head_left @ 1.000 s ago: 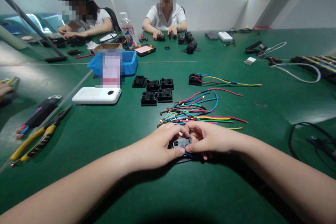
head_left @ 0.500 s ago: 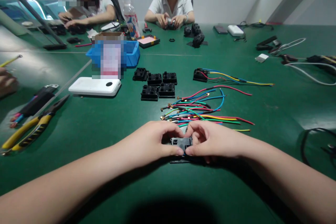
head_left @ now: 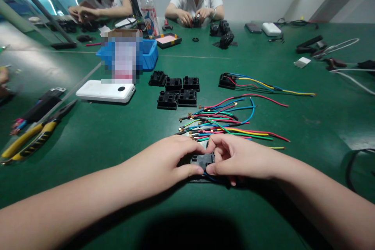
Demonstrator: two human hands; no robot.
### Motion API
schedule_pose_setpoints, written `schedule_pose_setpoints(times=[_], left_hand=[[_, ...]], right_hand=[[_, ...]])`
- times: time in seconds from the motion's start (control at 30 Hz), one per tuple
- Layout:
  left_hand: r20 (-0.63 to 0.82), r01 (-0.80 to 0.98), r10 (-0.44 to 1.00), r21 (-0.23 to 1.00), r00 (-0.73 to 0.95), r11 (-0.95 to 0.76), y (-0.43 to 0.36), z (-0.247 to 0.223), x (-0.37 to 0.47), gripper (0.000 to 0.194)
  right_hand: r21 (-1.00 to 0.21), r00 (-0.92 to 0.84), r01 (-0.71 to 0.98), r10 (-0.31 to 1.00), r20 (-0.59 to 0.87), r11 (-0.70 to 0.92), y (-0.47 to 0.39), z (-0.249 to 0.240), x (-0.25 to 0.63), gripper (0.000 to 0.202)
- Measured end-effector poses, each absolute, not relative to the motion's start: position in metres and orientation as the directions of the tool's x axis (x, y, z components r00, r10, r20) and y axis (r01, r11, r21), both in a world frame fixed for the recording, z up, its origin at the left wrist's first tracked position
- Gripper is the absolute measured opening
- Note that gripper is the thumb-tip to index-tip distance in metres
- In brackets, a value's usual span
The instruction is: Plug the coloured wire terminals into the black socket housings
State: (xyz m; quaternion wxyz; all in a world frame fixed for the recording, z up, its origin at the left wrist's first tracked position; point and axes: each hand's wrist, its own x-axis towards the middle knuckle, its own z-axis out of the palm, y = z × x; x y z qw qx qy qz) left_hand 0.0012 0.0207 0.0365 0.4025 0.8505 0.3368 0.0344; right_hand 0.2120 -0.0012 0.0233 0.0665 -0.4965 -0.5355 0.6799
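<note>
A small black connector block (head_left: 202, 160) rests on the green table (head_left: 117, 140) right in front of me. My left hand (head_left: 168, 160) grips its left side with thumb and fingers. From the other side my right hand (head_left: 237, 158) pinches it, and a blue wire shows under the block. Just beyond my fingers lies a loose bundle of coloured wires (head_left: 228, 123) with metal terminals. Farther back sit several black connector blocks (head_left: 175, 91) in a cluster.
A wired connector (head_left: 227, 81) lies at right of the cluster. A white device (head_left: 105, 91), yellow-handled pliers (head_left: 32, 138) and a blue bin (head_left: 146, 56) are at left. Two people work at the far edge. Cables lie at right.
The view has tilted slightly downward and things have shifted up in the picture. My hands stay closed on the same block, with fingers adjusted a little.
</note>
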Motion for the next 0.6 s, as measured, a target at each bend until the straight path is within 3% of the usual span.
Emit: schedule_pose_setpoints(times=[0.6], left_hand=[[-0.265,0.578,0.600,0.700,0.755,-0.419,0.0234,0.0384,-0.0001,0.030]], right_hand=[[-0.791,-0.513,0.468,0.607,-0.607,-0.395,0.0013,0.0174,0.2093,0.032]])
